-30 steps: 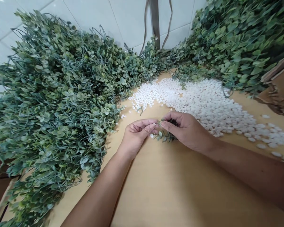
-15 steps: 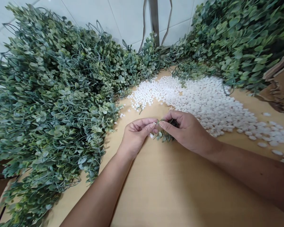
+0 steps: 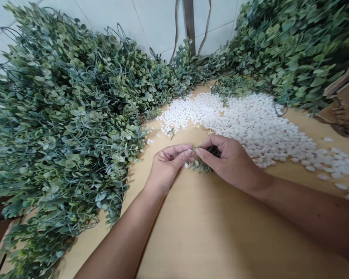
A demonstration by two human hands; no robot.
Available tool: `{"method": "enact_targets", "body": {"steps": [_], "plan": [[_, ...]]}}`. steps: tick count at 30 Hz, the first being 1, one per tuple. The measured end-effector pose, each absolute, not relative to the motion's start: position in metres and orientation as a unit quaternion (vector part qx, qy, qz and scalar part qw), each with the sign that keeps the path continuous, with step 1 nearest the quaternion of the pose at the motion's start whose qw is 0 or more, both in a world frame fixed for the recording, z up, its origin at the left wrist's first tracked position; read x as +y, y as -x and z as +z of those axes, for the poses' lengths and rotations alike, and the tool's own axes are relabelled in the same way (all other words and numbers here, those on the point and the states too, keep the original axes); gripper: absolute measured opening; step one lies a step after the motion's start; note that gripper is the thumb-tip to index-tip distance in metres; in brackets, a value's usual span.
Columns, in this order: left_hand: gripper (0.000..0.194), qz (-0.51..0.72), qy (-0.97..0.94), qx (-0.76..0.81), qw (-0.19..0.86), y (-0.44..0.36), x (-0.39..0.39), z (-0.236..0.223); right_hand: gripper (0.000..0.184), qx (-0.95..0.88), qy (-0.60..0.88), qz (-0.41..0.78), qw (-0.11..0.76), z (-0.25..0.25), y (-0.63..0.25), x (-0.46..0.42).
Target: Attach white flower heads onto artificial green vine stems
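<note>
A small sprig of artificial leaves (image 3: 202, 166) is held between my two hands, above the tan tabletop. My right hand (image 3: 225, 159) pinches it near the stem end, with leaves showing beneath the fingers and palm. Fingertips of my left hand (image 3: 170, 162) are closed at the same end of the sprig, thumb against forefinger. A tiny white piece (image 3: 186, 165) shows just below the left fingertips; whether it is attached to the sprig I cannot tell. The fingers hide the exact point where both hands meet.
Many white discs (image 3: 267, 131) and smaller white pieces (image 3: 177, 114) lie spread behind my hands on the table (image 3: 192, 232). A big heap of green artificial foliage (image 3: 66, 116) fills the left, another pile (image 3: 296, 50) the back right. Torn cardboard (image 3: 346, 102) stands at the right edge.
Almost nothing differs. Both hands keep their grip on the sprig in the same place, with only a very slight shift of the fingers and the view.
</note>
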State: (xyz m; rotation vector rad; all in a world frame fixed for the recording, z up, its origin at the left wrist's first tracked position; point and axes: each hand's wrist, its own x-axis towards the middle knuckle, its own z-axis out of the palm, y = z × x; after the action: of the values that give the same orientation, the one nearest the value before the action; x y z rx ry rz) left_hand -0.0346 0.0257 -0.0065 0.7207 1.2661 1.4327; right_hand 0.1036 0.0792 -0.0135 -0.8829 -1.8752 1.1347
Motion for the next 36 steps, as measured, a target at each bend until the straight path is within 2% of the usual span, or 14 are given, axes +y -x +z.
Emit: {"method": "enact_targets", "body": {"steps": [12,31,36], "plan": [[0.020,0.608,-0.291,0.525,0.520,0.031,0.026,-0.008,0.015,-0.746,0.346,0.416,0.389,-0.016,-0.103,0.078],[0.009,0.597,-0.304,0.586,0.456,0.023,0.027,-0.013,0.014,-0.770,0.338,0.389,0.376,-0.021,-0.101,0.076],[0.016,0.599,-0.292,0.574,0.476,0.024,0.028,-0.009,0.014,-0.774,0.330,0.385,0.378,-0.023,-0.100,0.078]]}}
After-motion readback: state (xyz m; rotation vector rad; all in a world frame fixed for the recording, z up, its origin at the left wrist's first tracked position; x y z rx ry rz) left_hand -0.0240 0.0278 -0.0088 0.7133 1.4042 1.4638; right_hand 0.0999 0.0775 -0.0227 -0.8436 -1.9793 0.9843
